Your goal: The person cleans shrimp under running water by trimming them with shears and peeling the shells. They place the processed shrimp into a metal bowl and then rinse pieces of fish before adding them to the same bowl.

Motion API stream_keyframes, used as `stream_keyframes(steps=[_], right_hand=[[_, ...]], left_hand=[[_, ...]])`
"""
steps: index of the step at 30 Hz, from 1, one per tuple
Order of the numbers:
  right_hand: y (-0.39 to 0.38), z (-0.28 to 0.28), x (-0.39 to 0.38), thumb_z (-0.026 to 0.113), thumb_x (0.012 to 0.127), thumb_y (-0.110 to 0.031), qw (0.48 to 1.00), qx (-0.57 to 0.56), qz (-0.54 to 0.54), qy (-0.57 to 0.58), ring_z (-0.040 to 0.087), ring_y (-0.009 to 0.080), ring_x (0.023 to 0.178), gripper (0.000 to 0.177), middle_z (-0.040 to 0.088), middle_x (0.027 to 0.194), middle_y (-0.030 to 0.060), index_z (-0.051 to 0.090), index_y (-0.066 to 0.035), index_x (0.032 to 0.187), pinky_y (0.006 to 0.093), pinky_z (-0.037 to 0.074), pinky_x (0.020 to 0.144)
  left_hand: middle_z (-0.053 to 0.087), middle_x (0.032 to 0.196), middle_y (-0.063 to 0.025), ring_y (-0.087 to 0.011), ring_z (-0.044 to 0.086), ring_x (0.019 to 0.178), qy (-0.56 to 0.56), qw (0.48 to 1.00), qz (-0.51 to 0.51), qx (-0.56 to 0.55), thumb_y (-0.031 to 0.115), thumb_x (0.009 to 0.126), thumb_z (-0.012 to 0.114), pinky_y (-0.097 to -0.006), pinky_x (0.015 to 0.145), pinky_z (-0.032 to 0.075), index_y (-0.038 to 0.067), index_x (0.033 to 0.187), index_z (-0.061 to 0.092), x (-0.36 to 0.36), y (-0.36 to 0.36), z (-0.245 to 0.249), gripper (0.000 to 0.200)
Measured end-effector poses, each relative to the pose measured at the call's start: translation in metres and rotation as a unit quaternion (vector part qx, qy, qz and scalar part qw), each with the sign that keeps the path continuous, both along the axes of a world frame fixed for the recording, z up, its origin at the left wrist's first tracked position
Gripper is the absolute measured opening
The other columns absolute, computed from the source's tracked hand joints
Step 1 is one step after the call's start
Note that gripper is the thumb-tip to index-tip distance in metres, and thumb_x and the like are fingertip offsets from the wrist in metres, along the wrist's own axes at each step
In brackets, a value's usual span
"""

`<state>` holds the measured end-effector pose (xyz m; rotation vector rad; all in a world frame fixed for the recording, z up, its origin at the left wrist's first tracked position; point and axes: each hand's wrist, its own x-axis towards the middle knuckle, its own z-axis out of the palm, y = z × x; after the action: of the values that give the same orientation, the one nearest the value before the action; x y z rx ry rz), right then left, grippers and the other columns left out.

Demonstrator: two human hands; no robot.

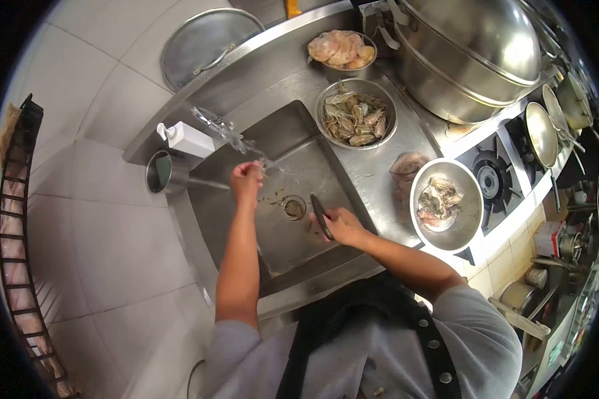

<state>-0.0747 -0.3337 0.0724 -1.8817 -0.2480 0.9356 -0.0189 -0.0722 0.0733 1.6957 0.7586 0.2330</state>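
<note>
My left hand (247, 176) is at the stream of water running from the faucet (211, 120), over the steel sink (209, 229). Its fingers are pinched together, and I cannot tell what is between them. In my right hand (343, 226), near the sink's right side, is a slim dark tool (321, 217) with a rounded end. Small dark scraps lie around the sink drain (293, 207). A steel bowl of raw shrimp (356, 114) stands on the counter beyond the sink. To the right, a perforated-looking metal bowl (469, 199) holds more shrimp (439, 198).
Behind the shrimp stands a bowl of pale pieces (343, 50). A big lidded steel pot (469, 53) fills the back right, beside a gas burner (490, 176) and pans (541, 135). A white pump bottle (190, 138) and a metal cup (168, 171) are at the left edge.
</note>
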Motion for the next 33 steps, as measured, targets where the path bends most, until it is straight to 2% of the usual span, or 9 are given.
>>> stream_keyframes(steps=[1,6,10,13,18,20,22,26,33], right_hand=[[-0.007,-0.013,-0.008,0.051,0.089,-0.046,0.983,-0.074,-0.021,-0.167,0.065,0.0355,0.074,0.044,0.065,0.080,0.0205,0.062,-0.003,0.091,0.0446,0.050,0.075],[-0.074,-0.019,-0.027,0.052,0.089,-0.040,0.918,-0.300,-0.078,-0.249,0.065,0.0377,0.081,0.042,0.065,0.084,0.0227,0.060,0.001,0.091,0.0472,0.050,0.076],[-0.092,-0.033,-0.025,0.054,0.089,-0.034,0.903,-0.355,-0.105,-0.221,0.063,0.0405,0.082,0.040,0.063,0.089,0.0260,0.056,0.004,0.099,0.0455,0.051,0.075],[-0.085,-0.038,-0.026,0.052,0.092,-0.032,0.861,-0.401,-0.102,-0.296,0.059,0.0365,0.103,0.052,0.055,0.115,0.0260,0.045,0.009,0.123,0.0404,0.051,0.082],[-0.046,0.000,-0.025,0.058,0.088,-0.025,0.834,-0.280,-0.055,-0.473,0.058,0.0375,0.101,0.044,0.058,0.110,0.0232,0.051,0.003,0.120,0.0416,0.049,0.084],[-0.003,0.040,0.001,0.060,0.086,-0.020,0.910,-0.046,-0.017,-0.412,0.057,0.0363,0.099,0.034,0.059,0.105,0.0190,0.055,-0.002,0.115,0.0421,0.050,0.082],[0.050,0.037,0.044,0.061,0.084,-0.016,0.885,0.003,-0.015,-0.466,0.057,0.0357,0.097,0.026,0.058,0.101,0.0166,0.058,-0.005,0.108,0.0427,0.049,0.078],[0.152,0.039,0.134,0.058,0.085,-0.018,0.834,0.028,0.019,-0.550,0.057,0.0385,0.093,0.021,0.059,0.100,0.0189,0.060,-0.002,0.098,0.0450,0.047,0.075],[0.208,0.022,0.179,0.059,0.082,-0.018,0.880,0.032,0.121,-0.458,0.060,0.0398,0.081,0.016,0.062,0.083,0.0216,0.064,-0.004,0.085,0.0471,0.047,0.071]], left_hand=[[0.062,0.080,-0.0030,-0.0104,0.056,0.064,-0.029,1.000,-0.006,-0.010,0.023,0.083,0.070,-0.0227,0.052,0.045,0.002,0.094,0.061,0.012,0.010,-0.001,0.025],[0.061,0.074,-0.0023,-0.0095,0.057,0.062,-0.041,0.999,-0.028,-0.014,0.012,0.078,0.071,-0.0221,0.049,0.043,0.001,0.095,0.061,0.064,0.053,-0.008,0.022],[0.065,0.079,-0.0050,-0.0104,0.058,0.063,-0.037,0.998,-0.044,-0.040,0.003,0.076,0.068,-0.0229,0.051,0.043,0.000,0.098,0.060,0.082,0.056,-0.013,0.024],[0.065,0.080,-0.0067,-0.0106,0.058,0.063,-0.058,0.991,-0.056,-0.111,0.000,0.076,0.066,-0.0228,0.050,0.043,-0.002,0.104,0.058,0.075,0.053,-0.011,0.029],[0.062,0.075,-0.0056,-0.0098,0.056,0.060,-0.036,0.998,-0.051,-0.032,0.000,0.077,0.069,-0.0237,0.045,0.042,-0.005,0.105,0.055,0.067,0.052,-0.006,0.031],[0.061,0.076,-0.0045,-0.0098,0.053,0.058,-0.018,0.997,-0.070,0.012,0.004,0.081,0.069,-0.0244,0.046,0.042,-0.004,0.105,0.056,0.060,0.057,0.004,0.029],[0.061,0.078,-0.0037,-0.0099,0.052,0.058,-0.036,0.988,-0.145,-0.050,0.006,0.085,0.065,-0.0242,0.050,0.042,-0.001,0.107,0.056,0.055,0.062,0.014,0.025],[0.062,0.080,-0.0027,-0.0094,0.052,0.059,-0.069,0.986,-0.145,-0.034,0.006,0.089,0.058,-0.0236,0.054,0.042,0.001,0.107,0.057,0.054,0.072,0.019,0.019],[0.064,0.082,-0.0023,-0.0094,0.054,0.064,-0.063,0.987,-0.146,0.013,0.008,0.089,0.055,-0.0240,0.057,0.043,0.001,0.103,0.059,0.050,0.086,0.041,0.016]])
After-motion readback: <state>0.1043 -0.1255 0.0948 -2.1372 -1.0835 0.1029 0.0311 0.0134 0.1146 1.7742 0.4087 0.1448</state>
